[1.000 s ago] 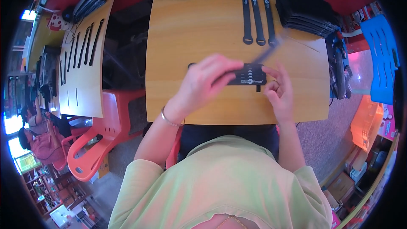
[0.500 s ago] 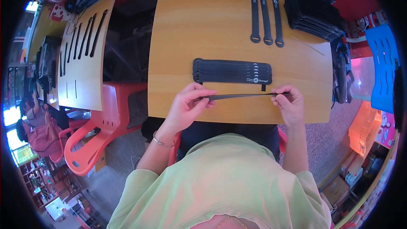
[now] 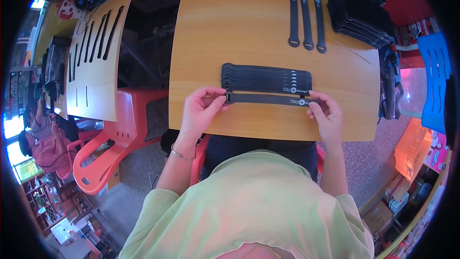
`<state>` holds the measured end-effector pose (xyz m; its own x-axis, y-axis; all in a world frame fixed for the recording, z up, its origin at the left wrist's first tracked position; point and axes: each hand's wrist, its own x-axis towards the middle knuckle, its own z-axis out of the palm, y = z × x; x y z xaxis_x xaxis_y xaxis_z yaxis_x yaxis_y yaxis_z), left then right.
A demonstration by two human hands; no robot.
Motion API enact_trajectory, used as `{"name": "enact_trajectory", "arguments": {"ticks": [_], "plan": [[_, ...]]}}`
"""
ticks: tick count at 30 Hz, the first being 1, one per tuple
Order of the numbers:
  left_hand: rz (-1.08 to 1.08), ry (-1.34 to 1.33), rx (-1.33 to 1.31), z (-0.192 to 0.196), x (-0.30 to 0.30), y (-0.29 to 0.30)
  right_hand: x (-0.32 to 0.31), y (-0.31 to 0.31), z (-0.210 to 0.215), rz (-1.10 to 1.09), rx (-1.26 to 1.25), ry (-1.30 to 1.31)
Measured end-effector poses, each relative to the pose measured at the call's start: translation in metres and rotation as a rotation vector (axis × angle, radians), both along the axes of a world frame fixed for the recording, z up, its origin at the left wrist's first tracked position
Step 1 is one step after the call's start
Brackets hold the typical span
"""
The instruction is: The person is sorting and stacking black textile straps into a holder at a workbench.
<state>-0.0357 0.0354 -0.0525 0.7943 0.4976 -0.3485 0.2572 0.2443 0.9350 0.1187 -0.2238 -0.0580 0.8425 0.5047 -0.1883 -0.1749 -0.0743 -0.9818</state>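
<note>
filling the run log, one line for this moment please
left hand: pinches flat black fabric strap | right hand: holds other end | strap: beside black strap row | surface: wooden table

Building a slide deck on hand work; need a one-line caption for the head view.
Left hand and right hand hold a black strap by its ends beside a row of straps on a wooden table.

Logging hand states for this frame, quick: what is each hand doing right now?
Left hand: closed, pinching the left end of a black strap.
Right hand: closed, pinching the strap's right end.
</note>
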Motion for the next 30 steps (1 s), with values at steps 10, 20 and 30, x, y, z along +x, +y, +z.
{"name": "enact_trajectory", "arguments": {"ticks": [10, 20, 30], "plan": [[0.064, 0.021, 0.235, -0.013, 0.009, 0.004, 0.003, 0.005, -0.006, -0.065, -0.033, -0.092], [0.053, 0.089, 0.282, -0.011, 0.013, 0.006, 0.004, 0.008, -0.008, -0.101, -0.077, -0.125], [0.037, 0.100, 0.323, -0.014, 0.017, 0.008, 0.006, 0.009, -0.012, -0.115, -0.062, -0.106]]}}
